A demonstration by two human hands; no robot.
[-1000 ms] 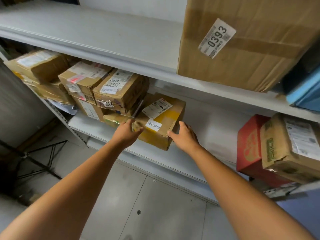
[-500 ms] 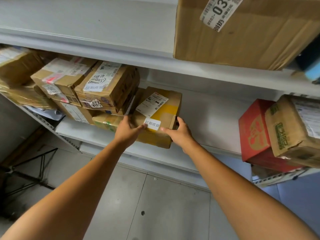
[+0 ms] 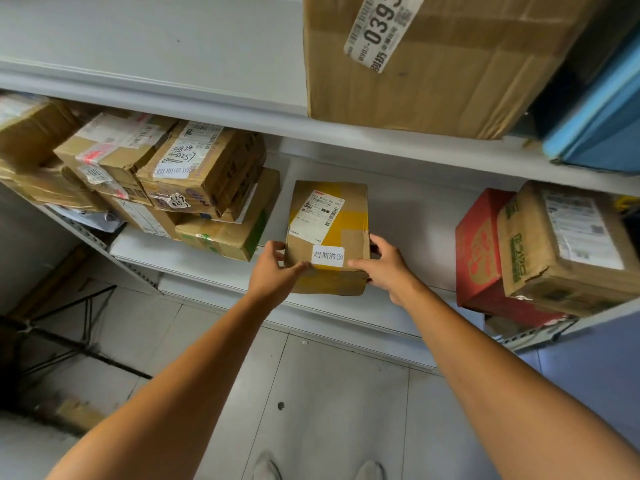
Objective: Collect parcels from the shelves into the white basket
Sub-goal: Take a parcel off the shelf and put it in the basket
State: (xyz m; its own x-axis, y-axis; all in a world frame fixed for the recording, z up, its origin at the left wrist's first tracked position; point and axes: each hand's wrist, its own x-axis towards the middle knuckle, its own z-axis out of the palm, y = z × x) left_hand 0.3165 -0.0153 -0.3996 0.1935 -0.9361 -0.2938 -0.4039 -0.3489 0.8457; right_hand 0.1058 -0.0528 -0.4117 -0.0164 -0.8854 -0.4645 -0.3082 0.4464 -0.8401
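A small brown cardboard parcel [image 3: 329, 216] with yellow tape and white labels sits at the front edge of the middle shelf [image 3: 408, 209]. My left hand [image 3: 273, 271] grips its near left corner, thumb on top. My right hand [image 3: 384, 265] holds its near right corner. The parcel stands apart from the stack of parcels [image 3: 194, 181] on its left. The white basket is not in view.
A large box marked 0393 [image 3: 433, 60] and a blue box [image 3: 602, 126] sit on the upper shelf. A red box [image 3: 478, 251] and a brown carton [image 3: 568, 244] stand at the right of the middle shelf. Grey tiled floor [image 3: 311, 393] lies below; a black folding stand [image 3: 59, 341] is at left.
The parcel has been pulled right and forward, away from the stack, and turned square to me. Both hands now hold its near corners.
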